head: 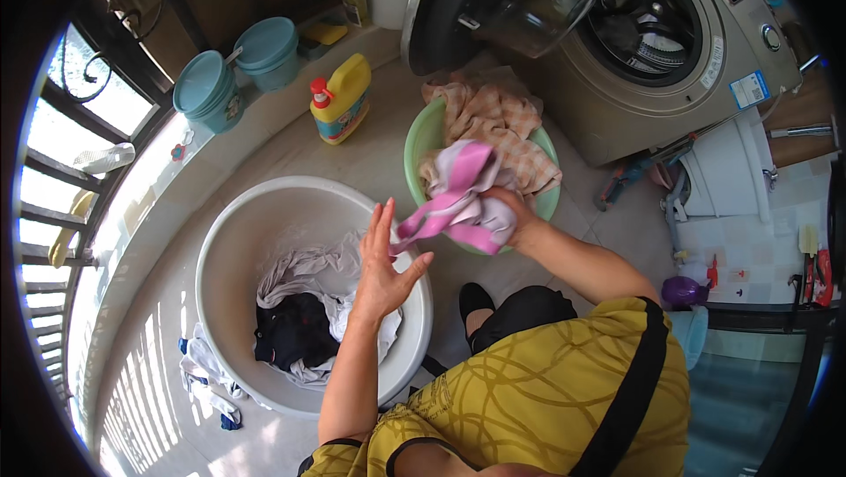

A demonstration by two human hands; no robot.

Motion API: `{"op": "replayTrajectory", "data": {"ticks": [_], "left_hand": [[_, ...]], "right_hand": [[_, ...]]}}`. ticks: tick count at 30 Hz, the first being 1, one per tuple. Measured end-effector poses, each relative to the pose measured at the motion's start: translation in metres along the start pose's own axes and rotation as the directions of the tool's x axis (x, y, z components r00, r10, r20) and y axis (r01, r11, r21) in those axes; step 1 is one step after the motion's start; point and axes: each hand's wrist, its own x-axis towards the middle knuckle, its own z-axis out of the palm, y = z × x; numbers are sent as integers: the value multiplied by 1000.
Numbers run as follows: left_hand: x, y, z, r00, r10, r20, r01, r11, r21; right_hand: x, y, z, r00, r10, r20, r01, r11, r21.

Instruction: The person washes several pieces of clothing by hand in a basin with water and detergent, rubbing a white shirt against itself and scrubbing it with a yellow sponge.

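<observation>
My right hand [519,216] grips a bundled pink and pale lilac garment [462,196] above the near side of a green basin [416,146]. Pink-and-cream checked cloth [509,127] fills that basin. With fingers apart, my left hand [386,262] hovers over the right rim of a large white tub [218,232], close to the garment's dangling pink strap; whether it touches the strap is unclear. Inside the tub lie a black garment [297,331], greyish cloth [297,272] and white cloth [390,331].
A front-loading washing machine [661,107] stands at upper right, its round door [489,8] swung out over the green basin. A yellow detergent jug [340,104] is on the floor. Two lidded blue buckets [268,51] [208,90] line the ledge. Socks [208,378] lie left of the tub.
</observation>
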Motion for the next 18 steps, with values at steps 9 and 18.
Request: {"op": "replayTrajectory", "data": {"ticks": [9,18], "left_hand": [[32,-40,-36,965,-185,-185,186,982,-15],[20,-112,-157,899,-246,-362,380,848,369]], "right_hand": [[-31,-367,-110,466,-723,-510,518,690,-506],[16,-184,-125,759,-557,-338,44,562,-826]]}}
